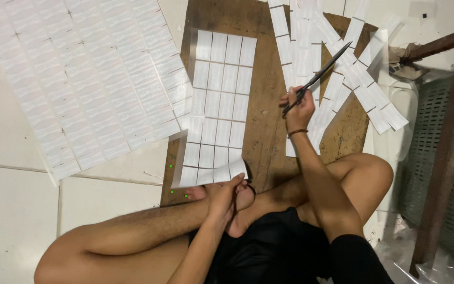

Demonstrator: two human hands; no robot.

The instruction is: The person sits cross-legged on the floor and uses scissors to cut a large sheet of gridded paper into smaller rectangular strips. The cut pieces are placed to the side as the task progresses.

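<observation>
The left hand (226, 197) pinched the near edge of a white gridded label sheet (217, 105) (lying on a brown wooden board (266, 94)) while the right hand's (299, 108) fingers gripped long black scissors (319, 76).

Left hand (226, 195) pinches a label sheet (217, 108); right hand (299, 109) grips black scissors (319, 78).

Label sheet (219, 105) on board (266, 121)

Even, soft indoor light; white sheets slightly overexposed; faint shadows; sharp centre, mild wide-angle stretch at edges.
</observation>
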